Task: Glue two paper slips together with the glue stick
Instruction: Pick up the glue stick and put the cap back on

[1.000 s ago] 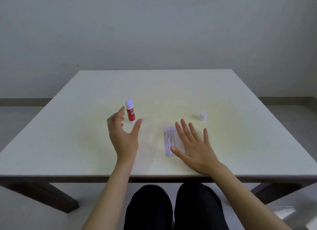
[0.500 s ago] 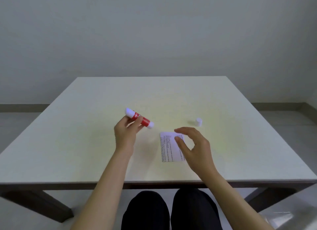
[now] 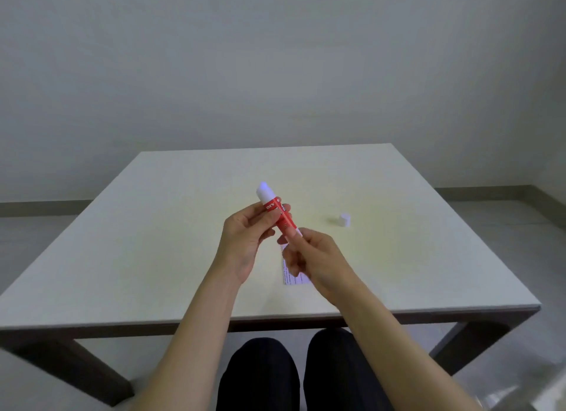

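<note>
Left hand [image 3: 245, 242] grips red glue stick [image 3: 280, 214] above the table [image 3: 153, 242], white end tilted up and away. Right hand [image 3: 312, 257] pinches its lower end. Printed paper slip [image 3: 292, 279] lies beneath the hands; small white cap [image 3: 345, 219] stands apart, to the right.

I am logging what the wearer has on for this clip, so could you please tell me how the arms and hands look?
Both forearms are bare, with no sleeves in view. The left hand and the right hand carry no gloves, rings, watch or bracelets that can be seen. Nails look short and unpainted. Below the table edge, dark trousers cover the knees.
</note>
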